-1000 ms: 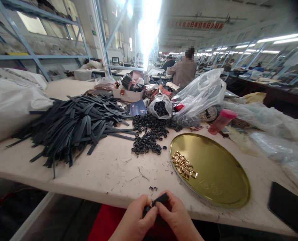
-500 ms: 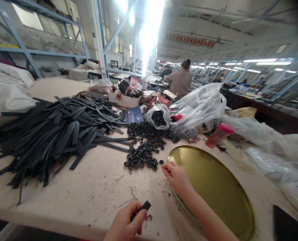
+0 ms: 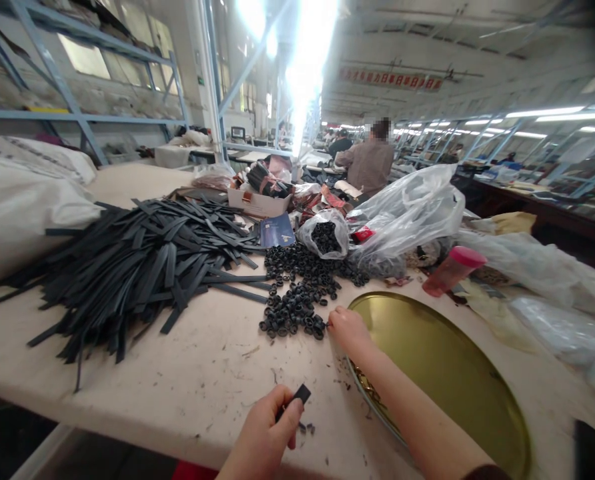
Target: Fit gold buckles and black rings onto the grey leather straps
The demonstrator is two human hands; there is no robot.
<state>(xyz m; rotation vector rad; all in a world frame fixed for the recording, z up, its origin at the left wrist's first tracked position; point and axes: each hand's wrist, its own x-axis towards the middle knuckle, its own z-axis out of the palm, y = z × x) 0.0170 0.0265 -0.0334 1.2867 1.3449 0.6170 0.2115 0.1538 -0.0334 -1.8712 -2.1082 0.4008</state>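
Note:
My left hand [image 3: 270, 427] is closed around a black strap [image 3: 302, 393], whose flat end sticks out past the thumb; the rest of it is hidden in the palm. Further forward, my right hand [image 3: 351, 333] reaches to the edge of a pile of small black loops [image 3: 290, 310]. Its fingertips are pinched on a small black loop, mostly covered by the fingers. Under my right forearm lies the rim of an oval gold-coloured tray [image 3: 427, 347].
A large heap of black straps [image 3: 142, 267] lies on the left of the table. Behind the loops are a clear bag of more loops [image 3: 325, 237], a blue card [image 3: 277, 230] and a cardboard box [image 3: 257, 201]. A pink-lidded jar [image 3: 452, 272] leans at right. A person [image 3: 370, 160] is further back.
My right hand has closed on a loop that lay apart at the pile's edge. My left hand still grips the strap. The whole view has shifted slightly.

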